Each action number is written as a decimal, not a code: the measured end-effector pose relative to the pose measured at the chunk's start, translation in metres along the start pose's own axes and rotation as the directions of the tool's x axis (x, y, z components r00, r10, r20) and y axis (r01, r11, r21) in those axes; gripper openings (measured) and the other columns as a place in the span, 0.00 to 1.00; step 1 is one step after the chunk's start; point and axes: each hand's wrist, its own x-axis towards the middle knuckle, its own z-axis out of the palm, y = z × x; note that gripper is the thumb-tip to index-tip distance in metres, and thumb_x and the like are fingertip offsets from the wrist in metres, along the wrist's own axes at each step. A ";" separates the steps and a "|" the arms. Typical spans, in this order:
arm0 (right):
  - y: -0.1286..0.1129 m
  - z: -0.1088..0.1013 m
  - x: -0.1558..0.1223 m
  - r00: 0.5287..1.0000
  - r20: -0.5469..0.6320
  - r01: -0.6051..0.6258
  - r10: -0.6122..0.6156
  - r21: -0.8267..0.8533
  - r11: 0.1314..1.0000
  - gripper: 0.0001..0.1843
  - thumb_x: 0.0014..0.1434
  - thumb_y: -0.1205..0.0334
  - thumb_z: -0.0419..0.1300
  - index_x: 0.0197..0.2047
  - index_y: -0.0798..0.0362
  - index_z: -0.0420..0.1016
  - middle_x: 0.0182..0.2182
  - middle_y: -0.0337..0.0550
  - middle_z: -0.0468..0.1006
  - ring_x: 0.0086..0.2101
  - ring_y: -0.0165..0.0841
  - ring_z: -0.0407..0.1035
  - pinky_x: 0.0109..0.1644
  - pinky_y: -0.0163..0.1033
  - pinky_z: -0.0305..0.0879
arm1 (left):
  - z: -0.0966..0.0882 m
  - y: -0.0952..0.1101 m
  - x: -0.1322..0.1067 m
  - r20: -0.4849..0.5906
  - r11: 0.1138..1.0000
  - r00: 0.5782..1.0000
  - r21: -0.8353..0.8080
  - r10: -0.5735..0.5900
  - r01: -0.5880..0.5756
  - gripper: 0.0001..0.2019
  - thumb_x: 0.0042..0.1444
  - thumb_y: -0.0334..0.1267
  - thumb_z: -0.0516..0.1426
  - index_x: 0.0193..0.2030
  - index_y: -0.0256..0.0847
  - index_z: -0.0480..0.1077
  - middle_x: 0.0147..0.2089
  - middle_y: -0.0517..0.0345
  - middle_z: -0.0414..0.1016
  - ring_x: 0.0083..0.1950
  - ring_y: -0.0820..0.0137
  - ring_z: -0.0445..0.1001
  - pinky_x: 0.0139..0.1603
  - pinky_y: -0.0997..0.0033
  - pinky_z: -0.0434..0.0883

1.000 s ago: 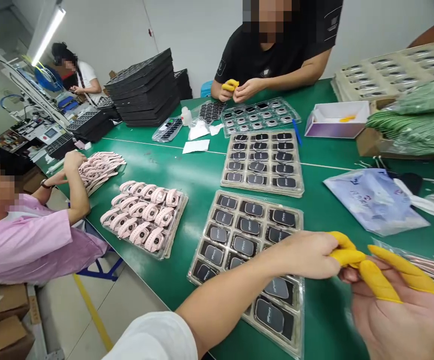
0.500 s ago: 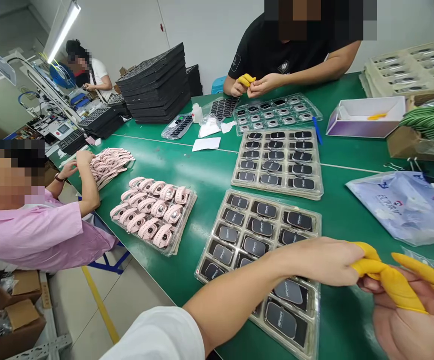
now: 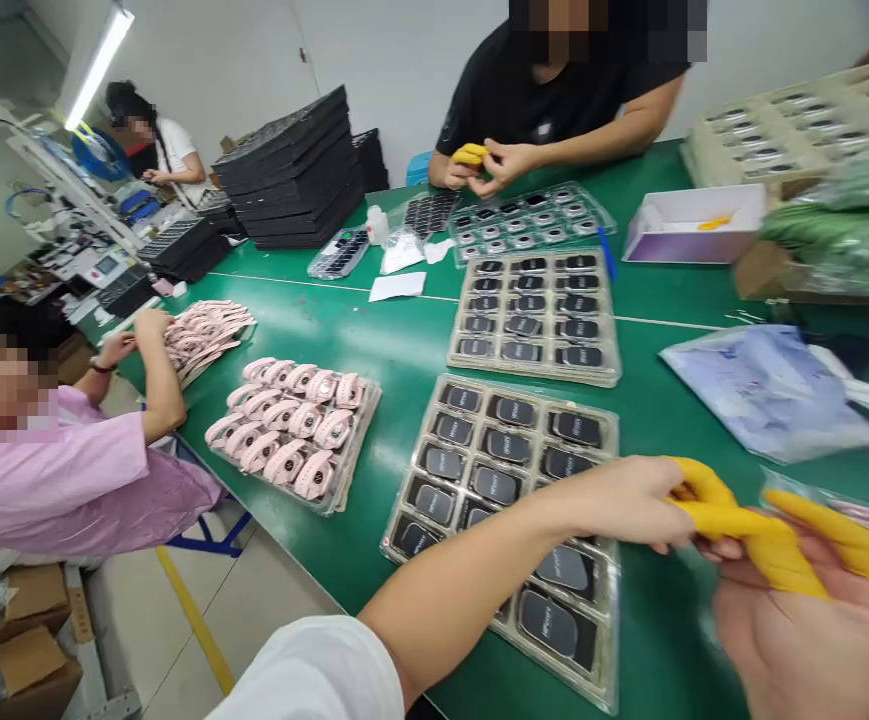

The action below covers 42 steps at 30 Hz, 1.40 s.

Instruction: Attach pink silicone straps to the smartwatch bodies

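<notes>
My left hand [image 3: 618, 503] reaches in from a white sleeve across a clear blister tray of black watch bodies [image 3: 531, 398]. Its fingers pinch a yellow rubber finger cot [image 3: 768, 548] on my right hand [image 3: 801, 630]. My right hand lies palm-up at the lower right, its fingers apart and sheathed in yellow cots. Its fingertips are blurred, so the exact fit of the cots is hard to see. Further along the green bench, a tray of pink-strapped watches [image 3: 355, 450] lies left of my arm, out of reach of either hand.
Across the green workbench [image 3: 674, 640], a person in black [image 3: 539, 90] handles a yellow item. A person in pink [image 3: 66, 480] touches pink straps. Further trays, a white box [image 3: 693, 225], a printed plastic bag [image 3: 768, 395] and stacked black trays [image 3: 288, 170] stand around.
The head view has swung slightly. My hands stay together at the yellow cots, with my left hand still pinching. The trays have shifted only with the camera.
</notes>
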 end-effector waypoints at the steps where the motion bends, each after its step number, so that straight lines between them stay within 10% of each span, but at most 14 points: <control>1: -0.004 0.002 -0.002 1.000 -0.004 -0.030 0.030 0.029 0.999 0.26 0.35 0.47 0.83 0.36 0.45 0.82 0.26 0.45 0.72 0.21 0.36 0.63 0.26 0.50 0.58 | 0.002 0.000 -0.001 -0.018 1.000 1.000 -0.002 0.015 -0.015 0.07 0.61 0.27 0.58 0.36 0.42 0.65 0.30 0.64 0.72 0.27 0.75 0.69 0.30 0.73 0.69; 11: -0.012 0.010 -0.010 0.984 0.175 -0.009 -0.008 0.094 0.996 0.21 0.60 0.45 0.70 0.50 0.46 0.72 0.31 0.35 0.71 0.21 0.28 0.62 0.25 0.36 0.63 | 0.000 -0.006 0.007 -0.036 0.985 0.992 -0.120 0.124 -0.127 0.06 0.61 0.38 0.57 0.35 0.40 0.64 0.26 0.63 0.73 0.20 0.79 0.61 0.19 0.80 0.58; 37: -0.015 0.008 -0.011 0.973 0.227 0.051 -0.048 -0.008 0.999 0.20 0.63 0.45 0.68 0.52 0.45 0.71 0.35 0.38 0.73 0.26 0.31 0.68 0.28 0.40 0.70 | -0.004 -0.006 0.003 -0.061 0.989 0.987 -0.015 0.149 -0.150 0.08 0.65 0.39 0.55 0.34 0.40 0.64 0.28 0.65 0.67 0.20 0.81 0.59 0.20 0.81 0.58; 42: -0.010 0.006 -0.016 0.963 0.193 0.221 -0.186 -0.177 0.959 0.18 0.67 0.52 0.65 0.56 0.46 0.70 0.39 0.42 0.75 0.36 0.36 0.74 0.39 0.44 0.76 | -0.004 -0.008 0.004 -0.111 0.994 0.989 -0.034 0.098 -0.102 0.08 0.66 0.37 0.54 0.34 0.41 0.62 0.24 0.67 0.63 0.19 0.79 0.60 0.17 0.81 0.57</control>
